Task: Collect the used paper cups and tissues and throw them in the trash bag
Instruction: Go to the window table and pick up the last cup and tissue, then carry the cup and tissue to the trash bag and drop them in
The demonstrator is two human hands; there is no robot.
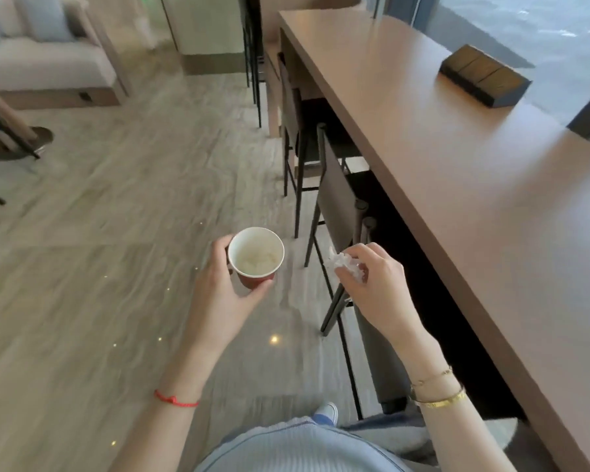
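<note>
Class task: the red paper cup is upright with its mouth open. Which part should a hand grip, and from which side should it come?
Grip the red paper cup around its side wall, from the side, below the rim, as the left hand does. It stands upright with residue inside, so a side hold keeps it level and fingers out.

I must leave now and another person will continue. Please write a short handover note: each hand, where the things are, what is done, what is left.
Left hand: holds the red cup upright by its side, over the floor.
Right hand: pinches a crumpled tissue, beside the counter.
Done: one cup and one tissue are picked up.
Left: throw both in the trash bag, which is not in view. The visible counter holds only a dark box; no more cups or tissues are seen.
</note>
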